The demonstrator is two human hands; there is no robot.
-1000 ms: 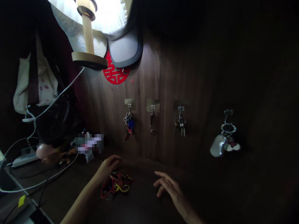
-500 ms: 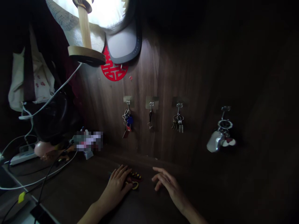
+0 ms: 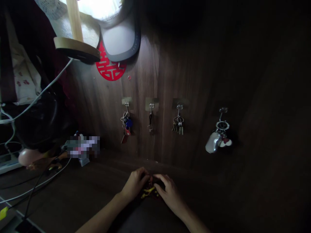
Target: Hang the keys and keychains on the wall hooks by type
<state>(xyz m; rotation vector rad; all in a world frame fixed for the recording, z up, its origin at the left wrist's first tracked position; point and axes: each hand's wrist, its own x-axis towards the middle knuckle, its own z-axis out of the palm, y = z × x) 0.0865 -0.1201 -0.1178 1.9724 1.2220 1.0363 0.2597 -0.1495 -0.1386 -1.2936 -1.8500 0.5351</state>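
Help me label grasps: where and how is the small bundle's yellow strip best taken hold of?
Probably pinch the thin yellow strip along its near edge, from the wearer's side and above: that edge is exposed, whereas the left grip and right grip flank it and reddish material lies beyond.

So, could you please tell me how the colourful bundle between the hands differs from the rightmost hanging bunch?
The colourful bundle shows yellow and red; the rightmost hanging bunch looks mostly silvery. The bundle sits between the left hand and right hand, partly hidden; the bunch hangs from a hook, untouched.
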